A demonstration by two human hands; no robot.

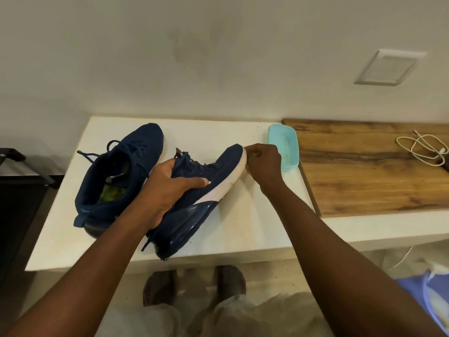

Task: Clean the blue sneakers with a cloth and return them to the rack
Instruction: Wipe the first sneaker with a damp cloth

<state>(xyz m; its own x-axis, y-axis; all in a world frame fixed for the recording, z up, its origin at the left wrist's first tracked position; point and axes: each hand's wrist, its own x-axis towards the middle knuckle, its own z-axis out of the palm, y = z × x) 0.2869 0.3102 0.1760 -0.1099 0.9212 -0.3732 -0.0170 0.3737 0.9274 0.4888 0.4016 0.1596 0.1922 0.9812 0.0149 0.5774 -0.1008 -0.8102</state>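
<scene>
Two blue sneakers lie on a white table [243, 229]. The left sneaker [126, 164] stands upright with its opening towards me, untouched. The right sneaker [194, 198] is tilted onto its side, so its white midsole and dark heel face right. My left hand [167, 190] grips it around the collar and laces. My right hand [263, 164] is at the toe tip with its fingers curled, pinching what looks like a small pale cloth against the white sole edge. Most of that cloth is hidden in the hand.
A light blue plastic tray [284, 144] sits at the table's far right corner. A wooden top [364, 171] adjoins on the right, with a coiled white cable [422, 149] on it. A wall stands right behind the table. My feet [194, 285] are below the front edge.
</scene>
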